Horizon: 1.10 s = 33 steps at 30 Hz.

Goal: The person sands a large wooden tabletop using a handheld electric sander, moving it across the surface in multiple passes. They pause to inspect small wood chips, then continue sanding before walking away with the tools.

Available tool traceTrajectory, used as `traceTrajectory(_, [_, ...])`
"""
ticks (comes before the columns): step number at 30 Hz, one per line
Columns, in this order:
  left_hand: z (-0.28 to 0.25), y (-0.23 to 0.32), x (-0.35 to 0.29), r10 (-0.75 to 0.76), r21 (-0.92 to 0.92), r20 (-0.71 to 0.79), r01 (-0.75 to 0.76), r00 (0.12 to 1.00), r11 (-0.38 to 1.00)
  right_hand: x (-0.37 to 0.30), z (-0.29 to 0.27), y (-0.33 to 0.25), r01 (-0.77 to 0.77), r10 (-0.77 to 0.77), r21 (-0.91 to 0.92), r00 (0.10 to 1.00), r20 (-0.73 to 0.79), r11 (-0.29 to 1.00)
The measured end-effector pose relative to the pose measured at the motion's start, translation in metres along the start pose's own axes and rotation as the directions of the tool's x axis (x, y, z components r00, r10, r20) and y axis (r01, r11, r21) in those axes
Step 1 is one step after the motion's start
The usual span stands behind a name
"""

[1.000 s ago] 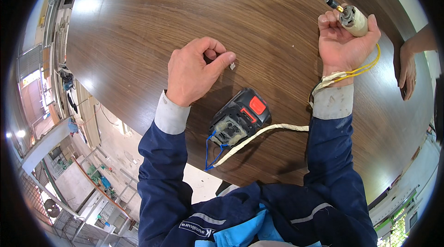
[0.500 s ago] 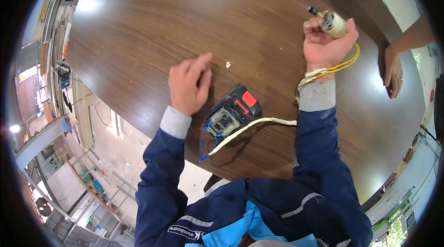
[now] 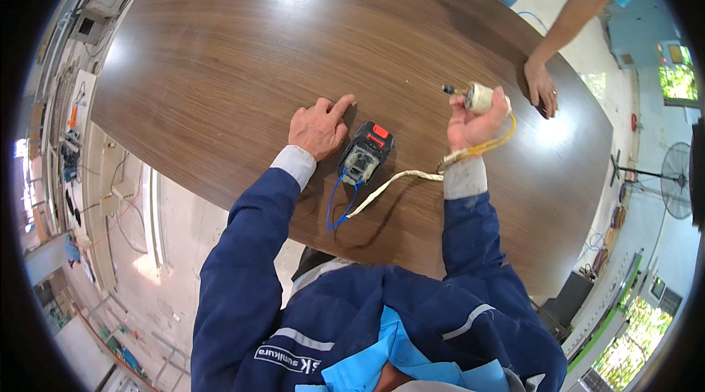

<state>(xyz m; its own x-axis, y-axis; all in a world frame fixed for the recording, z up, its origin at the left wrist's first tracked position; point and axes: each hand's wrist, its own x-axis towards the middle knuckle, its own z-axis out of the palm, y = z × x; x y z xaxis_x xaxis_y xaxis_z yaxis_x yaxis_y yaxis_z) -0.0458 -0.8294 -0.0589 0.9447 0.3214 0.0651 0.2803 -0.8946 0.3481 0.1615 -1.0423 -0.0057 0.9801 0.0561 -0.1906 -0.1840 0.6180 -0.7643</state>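
My right hand (image 3: pixel 474 127) is wrapped round a small motor (image 3: pixel 480 98), a cylinder bound in cream tape with a dark-tipped shaft pointing left. Yellow wires (image 3: pixel 493 146) loop from it past my wrist and run into a cream-wrapped cable (image 3: pixel 389 182). On the tabletop lies a black battery pack (image 3: pixel 366 153) with red parts, just right of my left hand (image 3: pixel 320 127). Blue wires (image 3: pixel 330 208) join the pack to the cable. My left hand is empty; its index finger stretches out, with the tip at a tiny pale scrap (image 3: pixel 354 102), and the other fingers bend loosely.
A brown wood-grain table (image 3: pixel 242 69) spreads beneath everything. At the far right a co-worker's hand (image 3: pixel 541 91) rests on its edge. A standing fan (image 3: pixel 674 179) is beyond the right side, and tools with cords (image 3: pixel 71 153) lie off to the left.
The view has shifted, bringing more of the co-worker into sight. My left index fingertip has reached the pale scraps that lay apart from it. The motor stays in my right hand.
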Motion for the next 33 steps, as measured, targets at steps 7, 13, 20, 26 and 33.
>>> traceTrajectory(7, [0.010,-0.004,0.006,-0.068,-0.041,0.020,0.069,0.997,0.997,-0.126,-0.051,-0.095,0.185,-0.206,-0.134,0.965,-0.165,0.974])
traceTrajectory(13, [0.023,-0.019,-0.023,-0.239,-0.594,-0.253,0.044,0.937,0.803,-0.239,-0.111,-0.141,0.203,-0.269,-0.239,0.918,-0.291,0.950])
traceTrajectory(20, [0.022,0.014,-0.098,-0.165,-0.796,-0.007,0.095,0.986,0.598,-0.299,-0.166,-0.147,0.226,-0.394,-0.364,0.771,-0.500,0.904])
traceTrajectory(26, [0.028,0.040,-0.119,-0.235,-0.817,-0.128,0.031,0.964,0.576,-0.284,-0.169,-0.161,0.293,-0.432,-0.328,0.722,-0.541,0.898])
traceTrajectory(33, [0.022,-0.006,-0.122,-0.303,-0.340,-0.402,0.166,0.864,0.926,-0.268,-0.173,-0.171,0.274,-0.377,-0.269,0.781,-0.497,0.923])
